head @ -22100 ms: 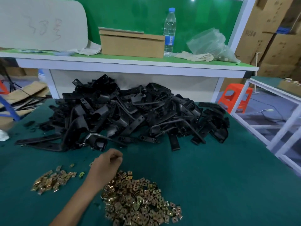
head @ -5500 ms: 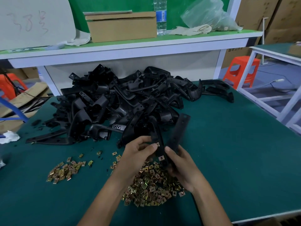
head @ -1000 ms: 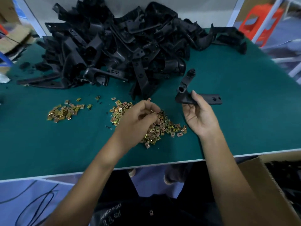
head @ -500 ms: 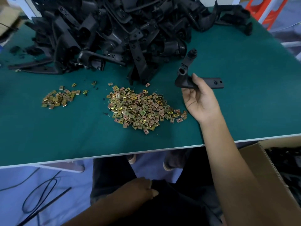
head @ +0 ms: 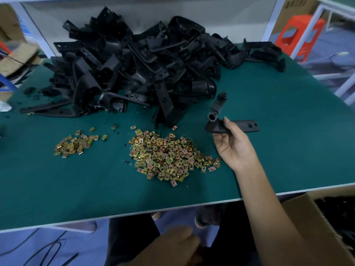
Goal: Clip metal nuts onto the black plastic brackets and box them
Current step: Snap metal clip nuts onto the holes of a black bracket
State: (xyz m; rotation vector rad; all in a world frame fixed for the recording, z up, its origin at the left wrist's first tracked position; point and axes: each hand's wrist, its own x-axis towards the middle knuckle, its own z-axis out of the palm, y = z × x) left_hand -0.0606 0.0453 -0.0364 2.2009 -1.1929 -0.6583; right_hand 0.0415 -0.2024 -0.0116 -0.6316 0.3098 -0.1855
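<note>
Grips black bracket (head: 247,126) in right hand (head: 233,146), just right of nut pile (head: 169,154). Holds left hand (head: 172,246) nearer than it; cannot tell grip.

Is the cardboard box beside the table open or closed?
Open. The cardboard box has no lid over it, and black parts show inside.

Your right hand (head: 233,148) held one black bracket (head: 245,126) over the bench (head: 76,189), just right of the big pile of metal nuts (head: 165,156). Your left hand (head: 172,244) was below the bench edge, blurred.
</note>
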